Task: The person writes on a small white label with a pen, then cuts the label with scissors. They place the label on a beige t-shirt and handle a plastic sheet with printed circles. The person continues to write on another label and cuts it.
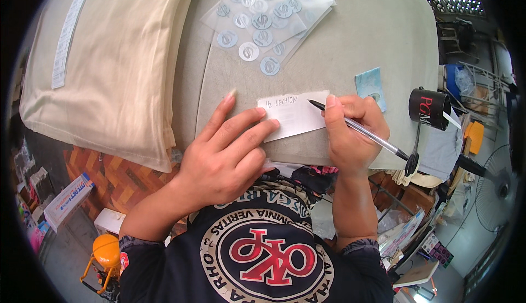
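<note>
A small white slip of paper (298,122) lies near the table's front edge, with a short line of handwriting along its top. My left hand (227,149) rests with its fingers spread, two fingertips pressing on the slip's left side. In my right hand (359,130) is a clear-barrelled pen (378,137) with a black tip and black end. Its tip is at the slip's upper right, just past the writing; whether it touches the paper I cannot tell. Behind my right hand lies a folded light-blue banknote (371,87).
Translucent sheets with round silver stickers (268,24) overlap at the far middle of the table (378,24). Folded cream cloth (118,73) covers the left, a printed strip (74,32) on it. A black mug (429,108) stands at the right edge, a dark spoon (413,158) beside it.
</note>
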Demonstrator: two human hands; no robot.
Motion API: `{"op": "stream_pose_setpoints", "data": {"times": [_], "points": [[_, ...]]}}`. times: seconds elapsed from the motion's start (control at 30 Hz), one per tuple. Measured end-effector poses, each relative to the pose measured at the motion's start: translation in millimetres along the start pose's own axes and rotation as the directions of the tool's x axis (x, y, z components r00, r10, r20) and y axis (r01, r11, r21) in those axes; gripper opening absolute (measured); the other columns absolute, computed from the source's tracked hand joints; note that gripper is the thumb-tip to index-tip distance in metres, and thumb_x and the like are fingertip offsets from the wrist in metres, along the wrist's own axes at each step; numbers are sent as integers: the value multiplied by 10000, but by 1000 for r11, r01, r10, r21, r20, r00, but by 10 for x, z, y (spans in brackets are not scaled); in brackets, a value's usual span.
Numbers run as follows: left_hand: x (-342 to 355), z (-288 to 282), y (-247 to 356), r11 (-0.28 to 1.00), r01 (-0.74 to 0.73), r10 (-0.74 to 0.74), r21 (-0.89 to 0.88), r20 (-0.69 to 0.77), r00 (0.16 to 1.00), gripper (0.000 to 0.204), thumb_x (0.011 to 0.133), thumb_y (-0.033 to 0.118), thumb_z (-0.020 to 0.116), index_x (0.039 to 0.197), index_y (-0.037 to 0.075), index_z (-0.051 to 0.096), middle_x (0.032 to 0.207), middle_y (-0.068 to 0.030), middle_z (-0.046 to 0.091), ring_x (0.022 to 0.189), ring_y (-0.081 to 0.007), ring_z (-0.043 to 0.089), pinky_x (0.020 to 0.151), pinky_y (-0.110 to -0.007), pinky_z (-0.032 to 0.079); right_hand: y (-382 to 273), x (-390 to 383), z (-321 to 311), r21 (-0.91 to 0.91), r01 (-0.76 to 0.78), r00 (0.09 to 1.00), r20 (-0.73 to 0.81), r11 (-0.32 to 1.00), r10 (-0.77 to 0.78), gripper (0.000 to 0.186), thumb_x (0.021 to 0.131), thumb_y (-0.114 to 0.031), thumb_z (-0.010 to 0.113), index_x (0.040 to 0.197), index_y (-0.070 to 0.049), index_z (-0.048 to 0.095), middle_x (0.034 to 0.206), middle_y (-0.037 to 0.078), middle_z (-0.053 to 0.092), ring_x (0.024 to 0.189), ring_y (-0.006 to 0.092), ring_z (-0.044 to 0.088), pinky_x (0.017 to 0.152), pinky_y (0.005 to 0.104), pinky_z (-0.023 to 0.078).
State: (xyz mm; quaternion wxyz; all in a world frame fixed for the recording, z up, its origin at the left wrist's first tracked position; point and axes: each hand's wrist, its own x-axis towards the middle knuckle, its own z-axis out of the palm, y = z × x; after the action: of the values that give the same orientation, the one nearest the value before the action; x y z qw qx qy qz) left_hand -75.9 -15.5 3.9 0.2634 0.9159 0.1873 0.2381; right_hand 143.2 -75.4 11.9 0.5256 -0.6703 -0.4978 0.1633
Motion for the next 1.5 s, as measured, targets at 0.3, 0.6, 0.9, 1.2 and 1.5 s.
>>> {"op": "stream_pose_setpoints", "data": {"times": [0.3,0.6,0.9,1.2,1.5], "points": [[16,7,37,999,29,-29,29,10,1000,326,677,229,768,744,64,495,1223,-127,682,1224,-332,597,1141,-601,350,30,-33,-16,32,-21,1000,15,999,20,172,851,8,753,777,-13,600,715,50,679,585,34,557,506,208,438],[39,2,130,994,16,-15,109,-8,1000,300,718,239,755,740,69,510,1302,-120,647,1285,-340,547,1163,-645,275,79,-25,-4,145,26,999,42,989,-32,151,859,21,740,846,-9,593,752,76,694,606,56,607,517,215,478],[83,208,203,996,-2,0,93,29,1000,242,787,241,687,721,68,531,1307,-136,646,1259,-308,571,1141,-562,317,22,-20,-5,12,119,993,2,993,-119,193,825,26,769,785,-18,586,693,65,685,565,59,598,493,222,472],[115,202,203,996,-6,5,93,10,1000,313,680,253,764,681,72,508,1291,-126,656,1247,-309,571,1135,-603,321,21,-21,15,-81,99,995,10,992,-98,215,804,11,788,732,-23,588,661,72,683,515,83,591,469,242,454],[112,206,188,996,-14,14,90,9,1000,318,673,249,767,680,73,502,1286,-123,658,1242,-310,571,1144,-621,308,23,-13,18,-88,101,995,7,991,-101,200,808,18,771,726,-20,592,632,69,666,494,91,580,462,246,446]]}}
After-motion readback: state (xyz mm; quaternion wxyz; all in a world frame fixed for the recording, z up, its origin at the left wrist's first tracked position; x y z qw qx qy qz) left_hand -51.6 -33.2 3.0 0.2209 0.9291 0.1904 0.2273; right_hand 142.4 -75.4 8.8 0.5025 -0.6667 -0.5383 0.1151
